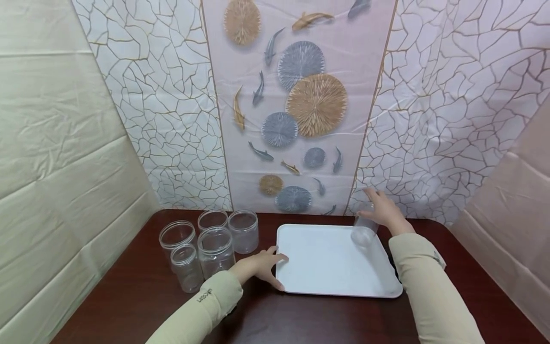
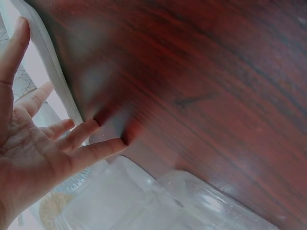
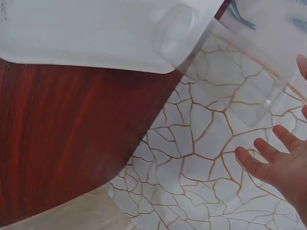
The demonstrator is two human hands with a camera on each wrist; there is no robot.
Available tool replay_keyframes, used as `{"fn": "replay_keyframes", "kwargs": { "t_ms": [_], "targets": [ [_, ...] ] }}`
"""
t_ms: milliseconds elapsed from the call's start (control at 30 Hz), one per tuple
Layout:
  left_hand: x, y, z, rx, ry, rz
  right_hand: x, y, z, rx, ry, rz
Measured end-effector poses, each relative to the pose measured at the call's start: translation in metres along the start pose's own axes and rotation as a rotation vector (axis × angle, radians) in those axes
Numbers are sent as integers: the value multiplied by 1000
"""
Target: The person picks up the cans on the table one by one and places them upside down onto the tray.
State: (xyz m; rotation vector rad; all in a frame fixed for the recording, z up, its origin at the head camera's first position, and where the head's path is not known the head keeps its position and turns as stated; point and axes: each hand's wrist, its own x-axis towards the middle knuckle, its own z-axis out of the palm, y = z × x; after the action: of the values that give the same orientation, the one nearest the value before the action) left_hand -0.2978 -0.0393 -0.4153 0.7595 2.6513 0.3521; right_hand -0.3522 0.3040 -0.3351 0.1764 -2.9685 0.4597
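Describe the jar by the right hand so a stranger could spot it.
Find the white tray on the dark red table. At the tray's far right corner, by the right hand, stands a clear jar. Only this one is on the tray; five other jars cluster to the left.

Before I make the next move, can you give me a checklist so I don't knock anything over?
1. Tray resting on the table: ok, it looks flat.
2. Single jar over the tray: ok, its lower end is inside the back right corner.
3. That jar's open end facing up: cannot tell, the right hand covers its top in the head view.
4. Right hand gripping that jar: not ok, the fingers look open, not curled round it.
5. Left hand steadying the tray: cannot tell; its fingers are spread at the left edge, but firm contact isn't clear.
6. Five other jars upright: ok, grouped left of the tray.
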Motion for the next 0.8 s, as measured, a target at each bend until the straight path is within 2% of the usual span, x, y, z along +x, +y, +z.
{"fn": "replay_keyframes", "kwargs": {
  "t_ms": [467, 667, 800],
  "targets": [
    [-3, -4, 5, 26, -32, 0, -8, 0, -15, 5, 37, -77],
    [-7, -10, 4, 52, 11, 68, -13, -7, -14, 1, 80, -171],
    [-13, -14, 3, 66, 83, 136, -18, -15, -12, -43, 119, -248]
  ]
}}
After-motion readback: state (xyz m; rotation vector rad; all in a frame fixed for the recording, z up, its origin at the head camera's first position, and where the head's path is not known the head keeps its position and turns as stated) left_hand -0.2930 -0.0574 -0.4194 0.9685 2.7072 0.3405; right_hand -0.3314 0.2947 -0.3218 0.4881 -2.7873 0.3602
